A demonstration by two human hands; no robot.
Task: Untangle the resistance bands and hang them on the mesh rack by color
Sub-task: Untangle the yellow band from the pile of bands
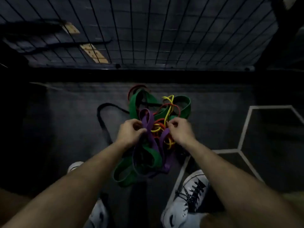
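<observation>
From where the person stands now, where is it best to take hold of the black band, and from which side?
Probably at its free loop, from the left side. That curve lies bare on the floor, outside the colored pile, so fingers can close round it without catching other bands. Its far end runs under the green bands, so pull gently. Both hands are busy in the pile.

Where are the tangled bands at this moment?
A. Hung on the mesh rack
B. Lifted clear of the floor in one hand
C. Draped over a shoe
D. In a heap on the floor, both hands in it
D: the bands lie heaped on the floor, with the left hand and right hand gripping strands; the mesh rack behind holds no coloured bands.
</observation>
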